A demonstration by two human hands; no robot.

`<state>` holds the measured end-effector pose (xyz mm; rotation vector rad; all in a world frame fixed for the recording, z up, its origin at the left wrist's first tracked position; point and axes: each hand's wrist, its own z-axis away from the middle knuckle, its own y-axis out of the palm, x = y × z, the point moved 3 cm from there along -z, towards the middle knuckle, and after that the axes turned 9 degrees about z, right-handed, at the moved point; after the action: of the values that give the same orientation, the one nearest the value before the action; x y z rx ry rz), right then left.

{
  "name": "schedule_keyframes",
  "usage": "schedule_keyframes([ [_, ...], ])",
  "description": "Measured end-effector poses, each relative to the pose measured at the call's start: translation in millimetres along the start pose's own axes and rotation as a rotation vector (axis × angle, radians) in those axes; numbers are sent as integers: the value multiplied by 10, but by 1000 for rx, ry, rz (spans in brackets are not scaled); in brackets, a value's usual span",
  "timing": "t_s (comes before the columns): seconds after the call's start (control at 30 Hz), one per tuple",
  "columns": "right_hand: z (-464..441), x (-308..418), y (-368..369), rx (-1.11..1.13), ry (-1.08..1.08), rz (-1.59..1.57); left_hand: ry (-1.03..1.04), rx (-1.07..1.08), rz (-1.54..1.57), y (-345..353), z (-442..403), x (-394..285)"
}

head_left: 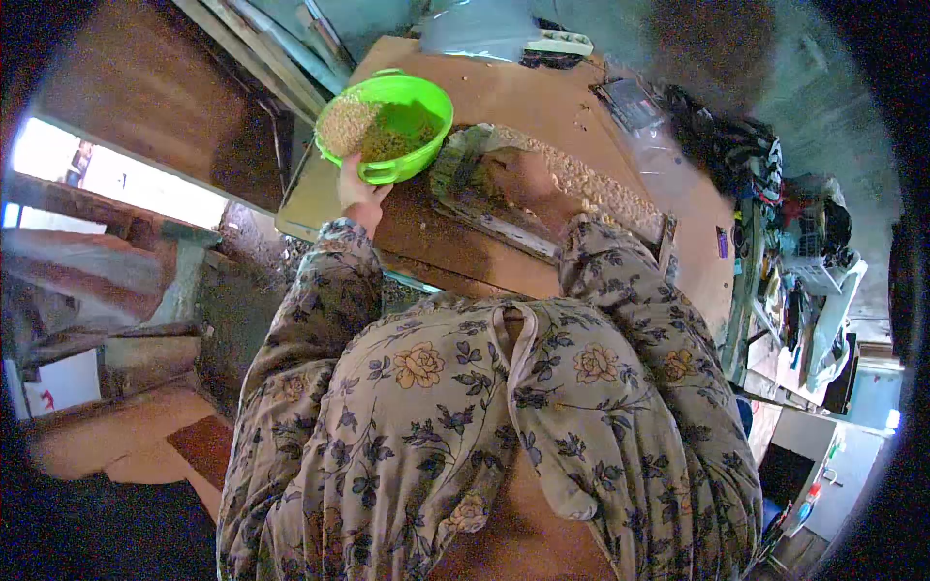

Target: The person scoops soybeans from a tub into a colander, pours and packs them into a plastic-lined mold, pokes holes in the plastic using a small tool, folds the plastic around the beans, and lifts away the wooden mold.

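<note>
Flowered shirt [446,387] up close, two hands busy at a green bowl [418,94]

From where I stand, the person's left hand [362,197] grips the near rim of the bowl, beside its handle. Pale pieces [347,126] are heaped at the bowl's left, with darker bits [386,146] next to them. Their right hand [541,182] is over a wooden tray [504,232], just right of the bowl; I can't tell whether it holds anything. More pale pieces line the tray's far side. Around these spreads the brown tabletop [528,92], with clear plastic [475,31] at its far edge.
</note>
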<state>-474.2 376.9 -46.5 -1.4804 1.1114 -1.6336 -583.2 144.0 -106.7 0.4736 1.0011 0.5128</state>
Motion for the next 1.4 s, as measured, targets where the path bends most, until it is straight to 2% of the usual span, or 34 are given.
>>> schedule_keyframes([
  [0.13,97,-35,-112,-43,-3,-141,111,-37,-3,-279,-429,129],
  [0.2,139,-176,-158,-85,49,-161,374,-4,-237,-418,-578,113],
  [0.23,151,-246,-181,-128,34,-73,365,-1,-241,-521,-643,130],
  [0.3,142,-445,-170,-180,25,16,747,76,-655,-642,-624,16],
  [0.37,134,-737,-101,-329,49,48,743,-113,-980,-745,-558,57],
  [0.47,193,-921,-184,-266,115,-92,1032,-304,-1674,-327,53,1],
  [0.5,253,-904,-220,-270,125,-89,1032,-291,-1674,-319,22,26],
  [0.57,350,-849,-281,-140,198,180,1076,-315,-1697,-340,-83,54],
  [0.6,329,-985,-176,-143,197,181,1101,-334,-1709,-309,-85,67],
  [0.63,275,-1200,46,-183,302,-241,1102,-334,-1707,-296,-103,64],
  [0.7,216,-1245,133,-213,402,-667,1071,-386,-1701,-265,-76,52],
  [0.73,157,-1206,154,-73,252,5,1068,-387,-1704,-252,-55,45],
  [0.8,108,-953,130,74,74,666,1003,-349,-1731,-218,3,7],
  [0.87,97,-695,76,-104,-11,488,980,-364,-1720,-298,-112,34],
  [0.9,28,-693,149,-101,-16,485,957,-373,-1705,-357,-212,80],
  [0.93,-73,-726,247,-40,11,308,930,-434,-1666,-421,-336,152],
  [1.0,-118,-507,226,25,30,132,967,-411,-1726,-303,-110,59],
  [1.07,-32,-164,8,12,-108,13,977,-365,-1807,-205,47,-6],
  [1.2,29,28,-140,143,-106,198,978,-315,-1689,-237,-15,-20],
  [1.27,96,35,-172,-53,-187,169,972,-323,-1725,-207,16,-29],
  [1.3,61,76,-165,-52,-188,169,970,-325,-1726,-246,-34,-17],
  [1.4,-63,85,-35,144,-115,240,1050,-363,-1723,-279,-75,0],
])
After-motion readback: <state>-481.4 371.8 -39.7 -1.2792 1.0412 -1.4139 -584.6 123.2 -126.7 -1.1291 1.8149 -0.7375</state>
